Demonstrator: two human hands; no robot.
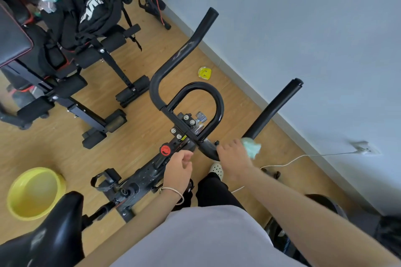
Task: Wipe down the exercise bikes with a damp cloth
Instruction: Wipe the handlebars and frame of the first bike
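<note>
The right hand (pixel 233 159) is pinching a crumpled, fuzzy pale-green cloth (pixel 251 146) against the near end of the bike's (pixel 152 171) right handlebar (pixel 272 109), a smooth black tube slanting far-right. The left hand (pixel 179 168) is hovering loosely curled, holding nothing, near the stem. A round yellow plastic basin (pixel 34 193) is sitting on the wood floor, left.

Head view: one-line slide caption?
Right hand presses a pale green cloth to the black exercise bike's handlebar; left hand hovers empty.
</note>
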